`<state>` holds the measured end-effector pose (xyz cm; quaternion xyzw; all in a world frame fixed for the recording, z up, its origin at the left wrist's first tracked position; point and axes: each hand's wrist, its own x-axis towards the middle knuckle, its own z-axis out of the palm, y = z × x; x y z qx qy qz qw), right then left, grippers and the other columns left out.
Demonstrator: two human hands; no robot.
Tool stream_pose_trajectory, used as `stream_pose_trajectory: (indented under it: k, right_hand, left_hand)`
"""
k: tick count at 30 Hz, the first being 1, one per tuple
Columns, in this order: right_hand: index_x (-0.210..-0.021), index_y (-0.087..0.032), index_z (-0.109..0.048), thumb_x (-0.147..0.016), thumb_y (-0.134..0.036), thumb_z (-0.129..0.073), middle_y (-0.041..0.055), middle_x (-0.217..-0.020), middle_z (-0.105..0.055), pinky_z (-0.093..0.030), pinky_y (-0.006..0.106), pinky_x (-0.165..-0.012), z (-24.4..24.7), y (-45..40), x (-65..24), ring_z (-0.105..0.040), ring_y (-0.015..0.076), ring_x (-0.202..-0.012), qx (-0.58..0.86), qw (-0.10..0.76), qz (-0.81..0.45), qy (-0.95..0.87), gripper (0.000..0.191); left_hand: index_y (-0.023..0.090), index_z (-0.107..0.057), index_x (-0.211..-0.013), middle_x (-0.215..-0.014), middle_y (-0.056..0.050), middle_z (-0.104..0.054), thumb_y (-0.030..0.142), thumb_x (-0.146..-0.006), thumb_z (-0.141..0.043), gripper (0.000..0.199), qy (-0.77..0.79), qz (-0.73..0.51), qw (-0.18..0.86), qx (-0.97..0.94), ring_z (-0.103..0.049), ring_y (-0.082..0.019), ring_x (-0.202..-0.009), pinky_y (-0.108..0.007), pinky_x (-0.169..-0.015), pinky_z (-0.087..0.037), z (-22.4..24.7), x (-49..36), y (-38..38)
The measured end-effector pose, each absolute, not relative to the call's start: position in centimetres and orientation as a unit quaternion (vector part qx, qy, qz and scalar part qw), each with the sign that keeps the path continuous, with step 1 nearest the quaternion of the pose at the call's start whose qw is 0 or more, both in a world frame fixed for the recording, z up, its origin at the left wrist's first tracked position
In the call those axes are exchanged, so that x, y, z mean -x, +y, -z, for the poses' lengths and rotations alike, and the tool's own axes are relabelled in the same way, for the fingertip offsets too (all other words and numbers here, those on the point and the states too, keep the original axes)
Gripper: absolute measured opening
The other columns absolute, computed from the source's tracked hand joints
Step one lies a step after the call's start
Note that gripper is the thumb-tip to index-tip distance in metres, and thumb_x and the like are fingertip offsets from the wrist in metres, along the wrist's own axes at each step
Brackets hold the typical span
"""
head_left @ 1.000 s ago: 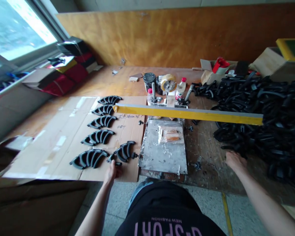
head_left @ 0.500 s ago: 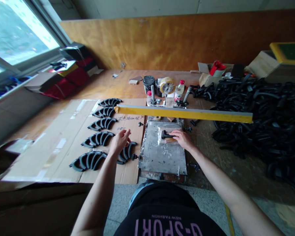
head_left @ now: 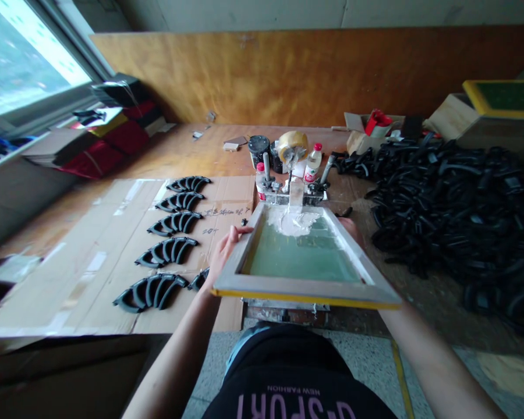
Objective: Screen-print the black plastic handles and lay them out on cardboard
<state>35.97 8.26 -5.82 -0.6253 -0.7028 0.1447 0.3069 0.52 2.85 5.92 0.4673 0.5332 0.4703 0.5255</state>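
The table (head_left: 192,154) is wooden: orange-brown at the far left, darker and worn at the right. An upright board (head_left: 288,75) of orange-brown wood, mottled with lighter patches, stands along the far edge of the table. The wall (head_left: 297,13) behind the board is plain grey. The window (head_left: 21,52) is located at the upper left, in a grey frame (head_left: 72,29). The view through it is pale, greenish and blurred. Daylight enters on this side; the lower left corner of the scene is in shadow. The floor (head_left: 362,361) is grey and speckled. A yellow line (head_left: 400,372) marks it at the lower right.
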Motion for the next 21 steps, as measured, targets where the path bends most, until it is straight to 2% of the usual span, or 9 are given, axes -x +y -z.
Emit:
stream_pose_trajectory:
  k: [2, 4, 6, 8, 10, 12, 16, 21]
  right_hand:
    - [-0.120, -0.014, -0.063, -0.090, -0.019, -0.044, 0.0159, -0.122, -0.058, -0.048, 0.043, -0.093, 4.3, 9.7, -35.8, -0.057, 0.0268, -0.110, 0.637, 0.353, -0.117, -0.676, 0.035]
    - [-0.127, -0.016, -0.057, -0.086, -0.021, -0.055, 0.0148, -0.134, -0.050, -0.046, 0.042, -0.098, 2.8, 11.2, -33.8, -0.051, 0.0273, -0.119, 0.612, 0.376, -0.075, -0.692, 0.042]
    - [-0.131, -0.015, -0.053, -0.080, -0.020, -0.065, 0.0144, -0.138, -0.047, -0.042, 0.042, -0.103, 1.4, 12.6, -30.9, -0.046, 0.0287, -0.125, 0.576, 0.347, -0.037, -0.739, 0.053]
    - [-0.124, -0.014, -0.057, -0.078, -0.016, -0.067, 0.0147, -0.127, -0.056, -0.043, 0.041, -0.099, 0.6, 13.6, -28.0, -0.049, 0.0287, -0.118, 0.562, 0.281, -0.029, -0.777, 0.047]
    - [-0.107, -0.015, -0.063, -0.080, -0.013, -0.064, 0.0130, -0.106, -0.064, -0.046, 0.038, -0.092, 0.5, 13.9, -25.9, -0.055, 0.0270, -0.104, 0.563, 0.208, -0.046, -0.798, 0.028]
    - [-0.092, -0.016, -0.064, -0.081, -0.011, -0.061, 0.0117, -0.093, -0.066, -0.046, 0.036, -0.086, 0.8, 13.2, -24.9, -0.057, 0.0254, -0.096, 0.559, 0.159, -0.054, -0.812, 0.013]
    - [-0.082, -0.017, -0.064, -0.078, -0.005, -0.054, 0.0099, -0.088, -0.065, -0.044, 0.033, -0.080, 1.5, 9.8, -25.4, -0.056, 0.0235, -0.091, 0.458, 0.135, -0.059, -0.877, 0.016]
    - [-0.076, -0.019, -0.064, -0.072, -0.004, -0.055, 0.0041, -0.080, -0.064, -0.042, 0.029, -0.074, 0.6, 8.1, -27.2, -0.056, 0.0201, -0.083, 0.316, 0.121, -0.130, -0.932, 0.018]
  left_hand:
    - [0.017, -0.071, -0.108, -0.090, -0.005, -0.071, 0.060, -0.081, -0.059, 0.053, 0.569, -0.416, 0.538, -0.463, -0.063, -0.017, -0.077, -0.023, -0.064, -0.049, -3.1, 0.3, 1.3]
    - [0.019, -0.064, -0.124, -0.089, -0.004, -0.072, 0.056, -0.079, -0.064, 0.059, 0.587, -0.391, 0.555, -0.442, -0.064, -0.017, -0.075, -0.023, -0.063, -0.049, 0.1, 0.6, 0.3]
    - [0.020, -0.053, -0.136, -0.086, -0.003, -0.071, 0.053, -0.078, -0.065, 0.068, 0.600, -0.380, 0.560, -0.428, -0.064, -0.018, -0.073, -0.024, -0.062, -0.049, 3.2, 0.5, -0.2]
    - [0.020, -0.051, -0.138, -0.088, -0.004, -0.072, 0.051, -0.078, -0.065, 0.069, 0.610, -0.376, 0.549, -0.430, -0.066, -0.019, -0.077, -0.026, -0.066, -0.051, 5.6, 0.5, -0.2]
    - [0.019, -0.056, -0.133, -0.094, -0.006, -0.072, 0.051, -0.078, -0.065, 0.064, 0.617, -0.378, 0.537, -0.434, -0.067, -0.021, -0.086, -0.028, -0.074, -0.052, 7.0, 0.5, 0.0]
    - [0.019, -0.060, -0.128, -0.102, -0.007, -0.072, 0.051, -0.078, -0.065, 0.060, 0.614, -0.378, 0.539, -0.435, -0.067, -0.022, -0.093, -0.030, -0.079, -0.052, 7.4, 0.6, 0.1]
    - [0.019, -0.062, -0.125, -0.107, -0.009, -0.072, 0.053, -0.077, -0.065, 0.059, 0.612, -0.372, 0.551, -0.428, -0.067, -0.025, -0.098, -0.033, -0.084, -0.052, 7.1, 0.7, 0.1]
    - [0.019, -0.063, -0.123, -0.112, -0.009, -0.071, 0.054, -0.075, -0.066, 0.060, 0.612, -0.379, 0.553, -0.420, -0.065, -0.026, -0.105, -0.034, -0.090, -0.050, 6.4, 0.5, -0.1]
